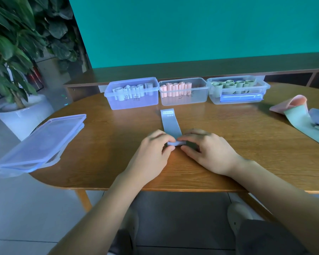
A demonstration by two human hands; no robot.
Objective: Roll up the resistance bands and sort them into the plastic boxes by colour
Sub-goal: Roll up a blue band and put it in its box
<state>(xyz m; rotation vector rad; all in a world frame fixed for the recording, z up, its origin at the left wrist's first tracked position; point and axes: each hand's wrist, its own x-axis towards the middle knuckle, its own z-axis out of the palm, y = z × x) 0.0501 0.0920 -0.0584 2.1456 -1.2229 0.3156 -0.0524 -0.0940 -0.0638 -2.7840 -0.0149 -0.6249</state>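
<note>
Head view: both hands [176, 143] pinch blue band [170, 124] rolled near end; strip runs away toward boxes [183, 92].

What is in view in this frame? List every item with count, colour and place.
band being rolled: 1, blue-grey, table centre
left box: 1, clear, blue-grey rolls
middle box: 1, clear, pink rolls
right box: 1, clear, green rolls
loose bands: pink, green, blue, table right
lids: stacked, clear, table left edge
table: 1, wooden
plant: 1, green, white pot, left
left hand: pinches roll
right hand: pinches roll
</note>
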